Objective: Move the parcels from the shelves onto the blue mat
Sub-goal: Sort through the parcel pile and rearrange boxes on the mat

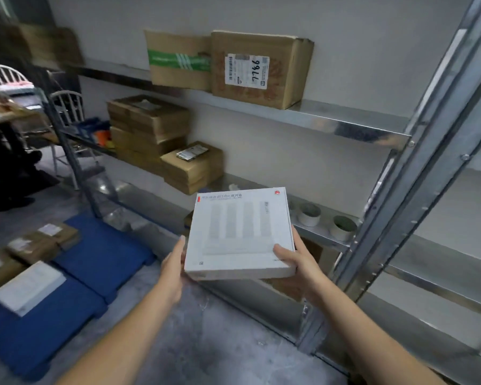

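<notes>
While the blue mat (95, 259) on the floor at the far left already carries three brown parcels (39, 243) and a flat white parcel (29, 284), another load is on its way: the step in hand looks like the carry from shelf to mat. Behind the mat, on the middle shelf (261, 187), a stack (150, 129) of brown cartons waits, with a lower pile (195, 165) just beside it. Nearer the middle, the left hand (174, 262) holds the left edge of a flat white box (240, 234), its thumb lying along the side and its fingers hidden underneath. The box hangs in the air, level, in front of the shelf edge and clear of it, well apart from the mat. The right hand (295, 259) grips the near right corner, thumb on top and fingers below. Above, two cartons (261, 69) sit side by side on the upper shelf. To the right of the box, two tape rolls (343, 227) stand on the middle shelf near the steel post (417, 162).

By my reading, the next move calls for a turn to the left and a stoop, then setting the box flat on a bare patch of blue, probably the near right part, without knocking the parcels already laid there.
</notes>
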Available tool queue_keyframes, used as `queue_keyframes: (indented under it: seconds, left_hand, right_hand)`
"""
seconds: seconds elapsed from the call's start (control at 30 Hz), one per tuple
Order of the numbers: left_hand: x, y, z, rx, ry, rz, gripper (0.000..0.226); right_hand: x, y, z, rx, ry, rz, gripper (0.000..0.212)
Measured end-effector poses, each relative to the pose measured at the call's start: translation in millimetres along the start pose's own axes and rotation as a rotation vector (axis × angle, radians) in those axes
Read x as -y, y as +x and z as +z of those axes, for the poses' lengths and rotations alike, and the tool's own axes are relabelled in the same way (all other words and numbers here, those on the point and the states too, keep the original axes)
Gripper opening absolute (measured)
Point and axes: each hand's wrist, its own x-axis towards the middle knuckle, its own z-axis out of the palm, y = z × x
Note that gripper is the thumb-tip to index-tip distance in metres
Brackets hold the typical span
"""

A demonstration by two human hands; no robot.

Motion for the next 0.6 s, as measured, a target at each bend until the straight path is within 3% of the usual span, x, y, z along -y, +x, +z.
queue_keyframes:
  seconds: [0.1,0.33,0.47,0.6]
  left_hand:
    - [-29,11,-41,-0.009,0.091,0.008,0.044]
    - [-80,38,-184,-0.322,0.025,0.025,0.052]
    - [-107,49,-265,-0.478,-0.053,0.050,0.038]
    - [-121,57,-326,-0.573,-0.079,0.082,0.030]
  right_hand:
    - [-3,32,40,0.159,-0.114,-0.008,0.082]
    - [-11,121,201,0.402,-0.283,-0.012,0.072]
    - [-39,159,293,0.474,-0.197,-0.012,0.051]
    - [-61,177,361,0.601,-0.089,0.106,0.049]
